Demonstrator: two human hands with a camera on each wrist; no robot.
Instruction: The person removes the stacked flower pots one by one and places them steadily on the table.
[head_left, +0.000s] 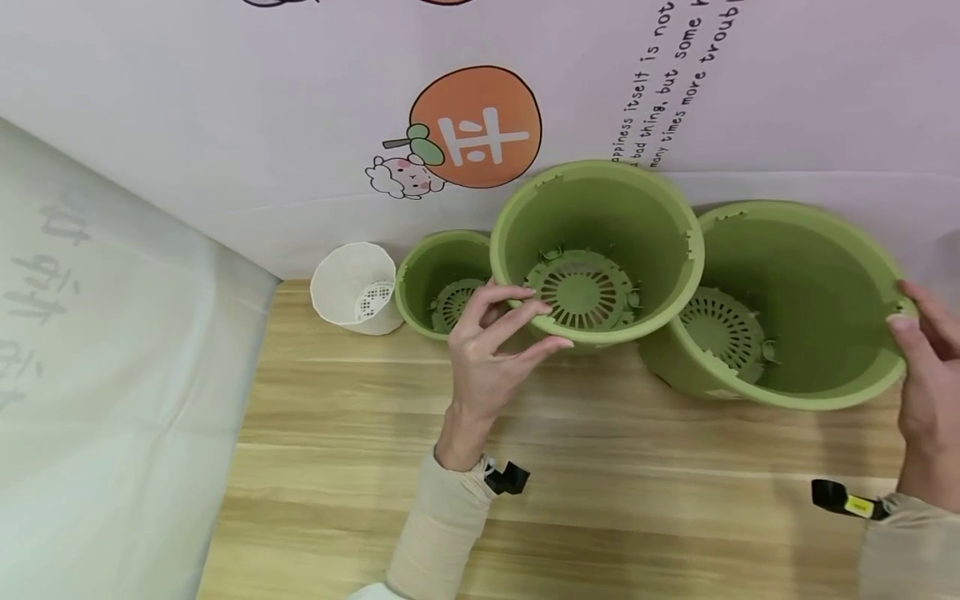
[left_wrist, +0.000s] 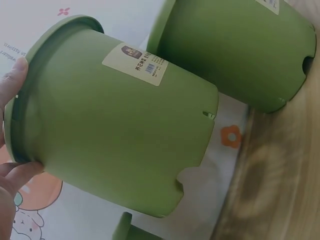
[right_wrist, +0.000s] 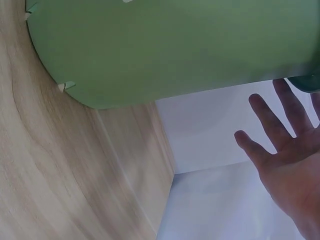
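Note:
My left hand pinches the near-left rim of a medium green flowerpot, with the thumb outside and fingers over the lip. In the left wrist view this pot, with a beige label, hangs tilted, its base off the wooden table. At the right, my right hand holds the rim of the largest green flowerpot between thumb and index finger. Other fingers spread beside its wall in the right wrist view. The medium pot's rim overlaps the large pot in the head view. Both have slotted bases.
A small green flowerpot stands left of the medium one, partly hidden by it and my hand. Left of that is a white pot with a perforated base. A printed white cloth rises behind the wooden table.

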